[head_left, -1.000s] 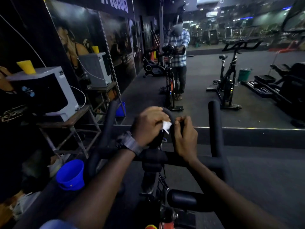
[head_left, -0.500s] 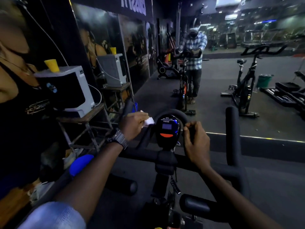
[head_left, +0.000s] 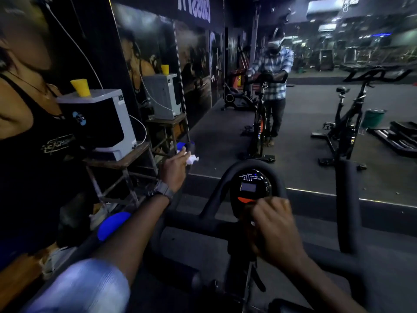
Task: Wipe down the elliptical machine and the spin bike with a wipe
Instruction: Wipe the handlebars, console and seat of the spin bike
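Note:
I stand at a black spin bike, its handlebar spread across the lower half of the head view. A round console with a small screen and an orange button sits inside the centre loop. My left hand pinches a crumpled white wipe at the top of the left handlebar horn. My right hand is curled around the bar or stem just below the console; what its fingers grip is hidden.
A wall mirror ahead reflects me, the bike and another spin bike. To the left, a white and black appliance with a yellow cup stands on a wooden table. A blue bucket sits low left.
My left hand carried the wipe from the centre loop outward to the left horn. My right hand slid down from the loop to just below the console. The view shifted right.

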